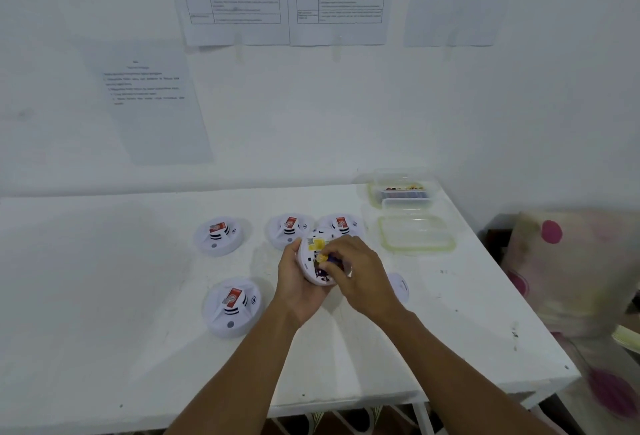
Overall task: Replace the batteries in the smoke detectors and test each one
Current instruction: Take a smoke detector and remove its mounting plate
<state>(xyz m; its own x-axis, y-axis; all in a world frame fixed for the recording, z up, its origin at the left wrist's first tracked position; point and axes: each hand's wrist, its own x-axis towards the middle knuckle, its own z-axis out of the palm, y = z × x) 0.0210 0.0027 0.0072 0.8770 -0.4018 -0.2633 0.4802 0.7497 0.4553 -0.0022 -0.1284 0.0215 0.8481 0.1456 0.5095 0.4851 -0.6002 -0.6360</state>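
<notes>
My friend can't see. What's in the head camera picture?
The left hand holds an open smoke detector while the right hand works on its battery. Four more detectors sit on the white table.

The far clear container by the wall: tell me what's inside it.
Through the far clear container show small dark, red and yellow items, likely batteries, above a dark layer. They are too blurred to count, and another clear container in front hides its lower part.

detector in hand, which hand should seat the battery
Right. The right hand already pinches the battery at the open back of the detector, while the left hand cradles it from below.
</notes>
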